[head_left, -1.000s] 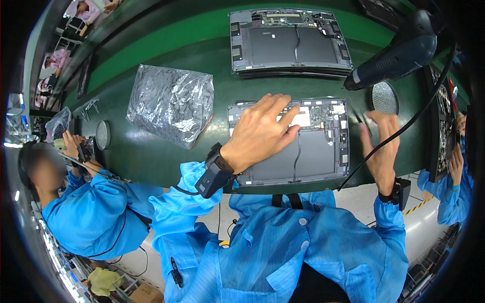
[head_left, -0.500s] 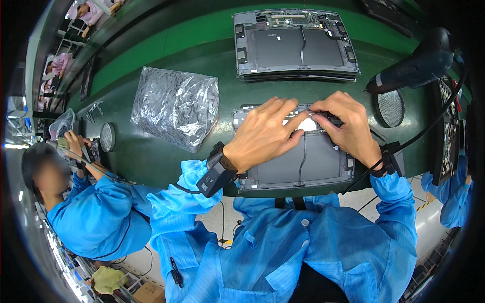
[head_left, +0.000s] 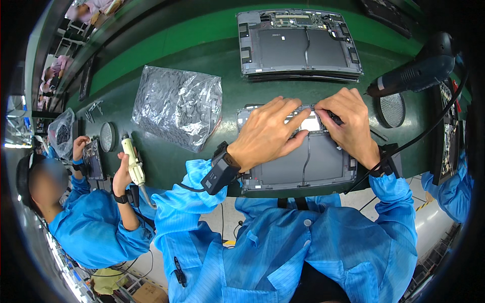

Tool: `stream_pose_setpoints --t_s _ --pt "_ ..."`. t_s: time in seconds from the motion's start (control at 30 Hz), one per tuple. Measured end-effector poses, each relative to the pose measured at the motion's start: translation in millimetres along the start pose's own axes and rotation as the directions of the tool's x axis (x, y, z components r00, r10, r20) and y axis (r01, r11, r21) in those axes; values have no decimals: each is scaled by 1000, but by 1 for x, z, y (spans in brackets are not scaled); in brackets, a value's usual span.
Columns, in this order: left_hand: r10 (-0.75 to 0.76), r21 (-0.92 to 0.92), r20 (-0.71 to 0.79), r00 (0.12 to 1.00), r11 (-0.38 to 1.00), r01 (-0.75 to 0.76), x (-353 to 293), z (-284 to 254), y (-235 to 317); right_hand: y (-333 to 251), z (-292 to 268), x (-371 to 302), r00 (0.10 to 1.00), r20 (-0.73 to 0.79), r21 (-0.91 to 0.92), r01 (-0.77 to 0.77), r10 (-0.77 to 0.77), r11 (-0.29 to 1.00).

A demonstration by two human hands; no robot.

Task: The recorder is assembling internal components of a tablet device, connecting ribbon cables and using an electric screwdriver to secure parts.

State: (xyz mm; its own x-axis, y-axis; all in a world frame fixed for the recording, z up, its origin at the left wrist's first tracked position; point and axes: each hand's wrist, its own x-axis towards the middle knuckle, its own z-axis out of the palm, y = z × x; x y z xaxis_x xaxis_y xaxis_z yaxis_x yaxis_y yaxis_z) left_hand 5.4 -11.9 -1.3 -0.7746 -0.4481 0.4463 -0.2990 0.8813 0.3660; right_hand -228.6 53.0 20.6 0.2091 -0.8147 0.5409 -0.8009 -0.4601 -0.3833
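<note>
An opened device chassis (head_left: 283, 169), grey with a black battery and a circuit board along its far edge, lies at the near edge of the bench. My left hand (head_left: 268, 131) rests over its far left part, fingers stretched and thumb apart. My right hand (head_left: 349, 123) is bent over the far right corner, with thumb and forefinger pinched together at the board. A small dark shape shows beneath those fingers, too hidden to name. Between the hands, a bright silvery patch (head_left: 311, 122) of the board is visible.
Beyond stands a stack of similar opened chassis (head_left: 283, 50). A clear bag of dark parts (head_left: 177, 106) lies left. At right are a dark power screwdriver (head_left: 419, 70), a round mesh-patterned dish (head_left: 390, 110) and a black cable (head_left: 429, 129). A co-worker (head_left: 96, 217) at left holds a cream screwdriver (head_left: 132, 164).
My right fingers have drawn closer into a pinch at the board; my left hand stays nearly in place. The co-worker's cream screwdriver has swung toward me, away from their workpiece.
</note>
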Motion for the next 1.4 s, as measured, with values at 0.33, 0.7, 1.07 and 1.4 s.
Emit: stream_pose_setpoints --t_s 0.33,0.7,1.07,1.4 --pt "10 6 7 1000 1000 -10 6 -4 2 -5 -6 13 998 57 -95 46 -41 994" --pt "8 31 60 998 999 -10 11 -6 4 -6 -10 10 986 144 -145 110 -89 983" --pt "8 48 23 1000 999 -9 9 -2 6 -1 -5 -5 976 102 -213 209 -191 954" --pt "6 -31 15 1000 1000 -6 7 -1 5 3 -5 -8 989 77 -108 132 -124 985"
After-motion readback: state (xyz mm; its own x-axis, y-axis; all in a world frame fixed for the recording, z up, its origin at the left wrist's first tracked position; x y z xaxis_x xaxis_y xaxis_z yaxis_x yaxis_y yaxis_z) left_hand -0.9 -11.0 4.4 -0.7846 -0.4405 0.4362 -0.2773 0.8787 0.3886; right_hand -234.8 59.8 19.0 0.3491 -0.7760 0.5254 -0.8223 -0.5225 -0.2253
